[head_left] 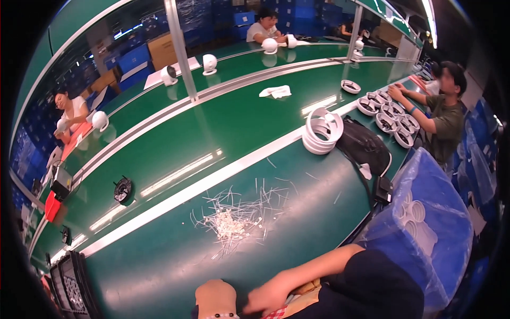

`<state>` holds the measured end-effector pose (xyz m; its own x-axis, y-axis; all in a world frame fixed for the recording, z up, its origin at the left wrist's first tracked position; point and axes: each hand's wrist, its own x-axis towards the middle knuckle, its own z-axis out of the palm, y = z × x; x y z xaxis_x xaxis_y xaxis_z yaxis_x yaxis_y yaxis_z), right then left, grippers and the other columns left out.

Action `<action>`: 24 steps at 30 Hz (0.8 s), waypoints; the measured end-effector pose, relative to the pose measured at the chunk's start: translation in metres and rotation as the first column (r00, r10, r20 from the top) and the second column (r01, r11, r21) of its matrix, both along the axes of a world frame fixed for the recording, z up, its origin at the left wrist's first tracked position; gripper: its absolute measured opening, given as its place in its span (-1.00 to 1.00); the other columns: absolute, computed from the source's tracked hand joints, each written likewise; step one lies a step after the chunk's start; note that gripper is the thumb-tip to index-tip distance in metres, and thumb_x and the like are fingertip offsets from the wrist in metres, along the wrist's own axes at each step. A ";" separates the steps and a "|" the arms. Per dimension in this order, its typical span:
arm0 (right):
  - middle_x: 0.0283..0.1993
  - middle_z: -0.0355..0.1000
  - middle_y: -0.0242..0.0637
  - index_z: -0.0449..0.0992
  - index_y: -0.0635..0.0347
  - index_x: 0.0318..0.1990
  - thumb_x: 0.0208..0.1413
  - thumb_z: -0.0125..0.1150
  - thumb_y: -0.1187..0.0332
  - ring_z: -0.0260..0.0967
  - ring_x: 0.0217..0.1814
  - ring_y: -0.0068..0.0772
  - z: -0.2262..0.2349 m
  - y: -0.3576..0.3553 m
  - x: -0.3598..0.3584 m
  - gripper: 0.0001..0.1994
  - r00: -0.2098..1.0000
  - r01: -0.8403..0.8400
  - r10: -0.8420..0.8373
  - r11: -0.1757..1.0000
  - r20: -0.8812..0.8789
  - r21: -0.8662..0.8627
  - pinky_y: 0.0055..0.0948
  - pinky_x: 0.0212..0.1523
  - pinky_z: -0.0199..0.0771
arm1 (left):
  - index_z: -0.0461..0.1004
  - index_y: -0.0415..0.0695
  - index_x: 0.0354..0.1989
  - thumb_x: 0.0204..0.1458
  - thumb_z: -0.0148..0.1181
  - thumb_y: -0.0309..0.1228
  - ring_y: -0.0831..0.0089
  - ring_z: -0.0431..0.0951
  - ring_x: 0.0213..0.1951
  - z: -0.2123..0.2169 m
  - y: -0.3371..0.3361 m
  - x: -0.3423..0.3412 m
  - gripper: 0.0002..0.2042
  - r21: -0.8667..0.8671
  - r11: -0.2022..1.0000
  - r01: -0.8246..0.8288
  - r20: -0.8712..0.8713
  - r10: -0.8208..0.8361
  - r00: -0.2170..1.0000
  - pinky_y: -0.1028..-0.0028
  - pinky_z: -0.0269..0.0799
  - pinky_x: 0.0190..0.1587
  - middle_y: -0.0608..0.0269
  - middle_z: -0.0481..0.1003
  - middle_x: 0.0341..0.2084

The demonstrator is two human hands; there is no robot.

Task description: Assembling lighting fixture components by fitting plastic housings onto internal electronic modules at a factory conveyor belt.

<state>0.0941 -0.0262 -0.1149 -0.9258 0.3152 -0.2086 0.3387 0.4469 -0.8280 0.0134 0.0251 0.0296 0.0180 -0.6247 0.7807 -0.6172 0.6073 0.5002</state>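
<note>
1. Your tabletop (175,255) has a smooth green surface with a soft sheen, and it reflects the ceiling lights as long streaks.
2. The heap of thin white ties (234,218) before you looks like plastic, slightly glossy.
3. The stacked white rings (321,130) look like smooth, shiny moulded plastic.
4. The black bag (364,146) beside them is matt woven cloth.
5. The blue cover (425,223) on your right is thin, translucent, crinkled plastic film.
6. The white rag (276,91) farther off looks like soft, matt cloth.
</note>
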 end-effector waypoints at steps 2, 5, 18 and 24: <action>-0.23 0.38 -0.02 0.17 0.34 0.00 -0.08 0.05 0.42 0.38 -0.24 -0.16 0.031 -0.005 0.036 -0.56 0.852 0.355 -0.394 0.919 -0.346 -0.171 -0.31 -0.30 0.42 | 0.42 -0.17 -0.29 0.02 -0.08 -0.35 0.20 0.47 -0.30 0.007 -0.005 -0.004 -0.80 0.034 0.999 0.013 0.020 -0.014 1.000 0.25 0.37 -0.24 0.07 0.45 -0.37; -0.23 0.41 -0.23 0.28 0.22 -0.03 -0.08 0.12 0.39 0.39 -0.22 -0.43 0.065 -0.017 0.107 -0.60 0.550 0.774 -0.754 0.621 -0.358 -0.119 -0.51 -0.33 0.45 | 0.42 -0.22 -0.32 -0.02 0.01 -0.37 0.20 0.48 -0.38 0.005 0.000 -0.008 -0.82 -0.013 0.988 -0.156 -0.153 0.152 0.976 0.32 0.40 -0.30 0.06 0.45 -0.42; -0.48 0.42 -0.14 0.48 0.27 -0.46 -0.25 0.24 0.06 0.36 -0.38 -0.16 0.032 0.044 0.322 -0.61 -0.409 0.287 -0.671 -0.738 -0.619 0.611 -0.28 -0.30 0.34 | 0.40 -0.36 -0.24 -0.13 0.19 -0.39 0.22 0.53 -0.39 0.002 0.056 -0.020 -0.69 -0.102 0.884 -0.457 -0.365 0.394 0.844 0.33 0.45 -0.33 -0.03 0.49 -0.46; -0.47 0.41 -0.05 0.52 0.19 -0.47 -0.19 0.11 0.29 0.37 -0.34 -0.04 -0.021 0.084 0.351 -0.82 -0.512 0.454 -0.755 -0.643 -0.411 0.616 -0.18 -0.28 0.34 | 0.35 -0.13 -0.30 -0.02 -0.17 -0.39 0.27 0.37 -0.27 -0.017 0.059 -0.051 -0.82 -0.055 0.793 -0.607 -0.471 0.516 0.716 0.17 0.25 -0.24 0.08 0.35 -0.36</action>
<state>0.4447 0.0578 -0.1360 0.7690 0.4691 0.4341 0.6335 -0.6497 -0.4202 -0.0371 0.0836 0.0128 0.6616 -0.2321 0.7130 -0.6378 0.3258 0.6979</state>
